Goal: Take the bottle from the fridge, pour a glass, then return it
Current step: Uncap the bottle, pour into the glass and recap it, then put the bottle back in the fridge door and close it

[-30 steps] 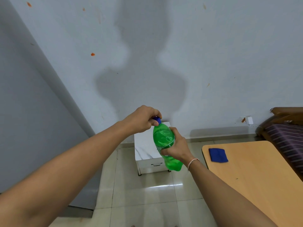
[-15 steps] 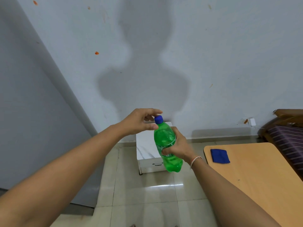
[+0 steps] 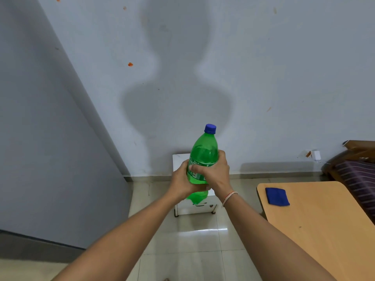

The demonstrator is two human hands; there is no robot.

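Both hands' fingers (image 3: 197,169) wrap the upright green bottle (image 3: 203,153) at its middle.

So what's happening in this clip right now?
A person stands facing a wall and holds a green bottle upright in front of them, with both the left hand and the right hand wrapped around its middle. The blue cap is on. No glass or fridge shows in this view. A wooden table with a blue cloth on it sits to the right, and a small white cabinet stands behind the bottle.
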